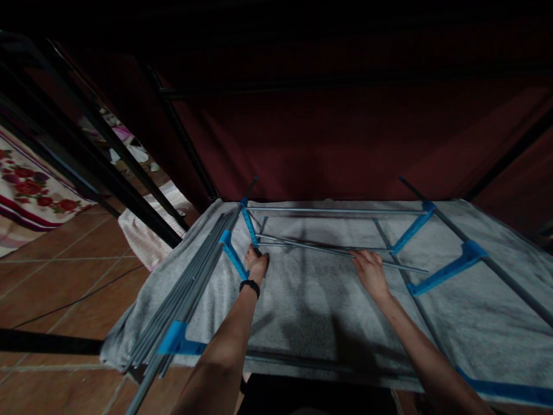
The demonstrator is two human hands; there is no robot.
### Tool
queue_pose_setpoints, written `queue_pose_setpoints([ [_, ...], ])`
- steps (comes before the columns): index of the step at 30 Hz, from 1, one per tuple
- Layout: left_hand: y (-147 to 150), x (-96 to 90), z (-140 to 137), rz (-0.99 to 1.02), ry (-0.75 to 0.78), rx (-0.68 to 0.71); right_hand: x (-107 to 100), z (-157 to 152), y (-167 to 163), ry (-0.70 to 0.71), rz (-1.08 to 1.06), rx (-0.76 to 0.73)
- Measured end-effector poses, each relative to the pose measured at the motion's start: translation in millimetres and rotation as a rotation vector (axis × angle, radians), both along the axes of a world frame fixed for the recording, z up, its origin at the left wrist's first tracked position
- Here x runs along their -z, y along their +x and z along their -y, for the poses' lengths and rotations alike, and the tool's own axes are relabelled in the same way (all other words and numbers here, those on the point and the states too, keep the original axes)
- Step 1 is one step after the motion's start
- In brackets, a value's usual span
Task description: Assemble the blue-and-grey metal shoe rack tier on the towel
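Observation:
My right hand pinches a thin grey metal rod, which slants across the middle of a partly built rack frame. The rod's far left end lies close to a blue plastic bracket on the frame's left side. Just below that bracket, my left hand is closed around the grey upright tube of the frame; its fingertips are partly hidden. Another blue bracket runs beside the left wrist, which wears a black band. On the right, blue brackets join two thicker grey tubes.
A bundle of grey rods lies along the left edge of a grey blanket. Behind stands a dark red cloth wall, with black metal posts at left. The tiled floor shows a thin cable.

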State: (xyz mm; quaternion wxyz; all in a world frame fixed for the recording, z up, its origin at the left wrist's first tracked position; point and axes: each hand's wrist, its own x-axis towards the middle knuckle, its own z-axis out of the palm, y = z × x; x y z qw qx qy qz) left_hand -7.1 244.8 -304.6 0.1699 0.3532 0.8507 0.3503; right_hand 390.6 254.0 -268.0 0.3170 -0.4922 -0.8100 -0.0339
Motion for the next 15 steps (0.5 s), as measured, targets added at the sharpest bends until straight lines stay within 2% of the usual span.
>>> queue_pose_setpoints([
  [15, 0.5, 2.7, 2.1, -0.021, 0.000, 0.027, -0.1, 0.3, -0.1, 0.008, 0.007, -0.018],
])
